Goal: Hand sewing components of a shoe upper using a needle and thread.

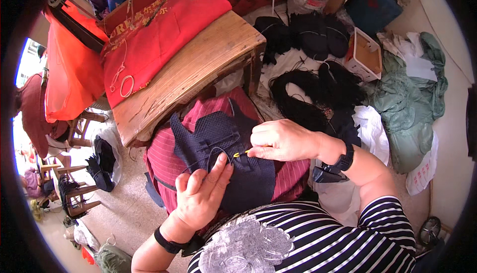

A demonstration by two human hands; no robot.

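right hand grip holds yellow hook over navy fabric; left hand near left, fingers extended, can't tell its grip; wooden bench far left.

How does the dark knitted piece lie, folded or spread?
Mostly spread: the dark knitted piece lies broadly over the striped red cloth, its mesh-like surface showing.

Dark mesh fabric lies spread, yellow hook apparently touching it
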